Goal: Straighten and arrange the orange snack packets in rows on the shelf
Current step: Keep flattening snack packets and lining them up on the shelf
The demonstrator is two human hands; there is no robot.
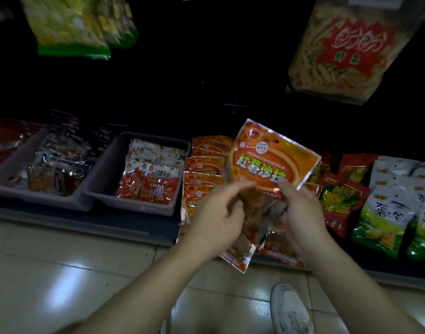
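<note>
Midway: pinching glossy orange foil snack packet (pixel 271 157) in fingers of right hand (pixel 300 213); left hand (pixel 216 220) half-curled, hold unclear; loose packets (pixel 282 253) remaining at six o'clock.

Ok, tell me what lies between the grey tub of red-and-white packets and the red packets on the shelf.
Head view: a row of overlapping orange snack packets, and one orange packet the right hand holds up in front.
</note>
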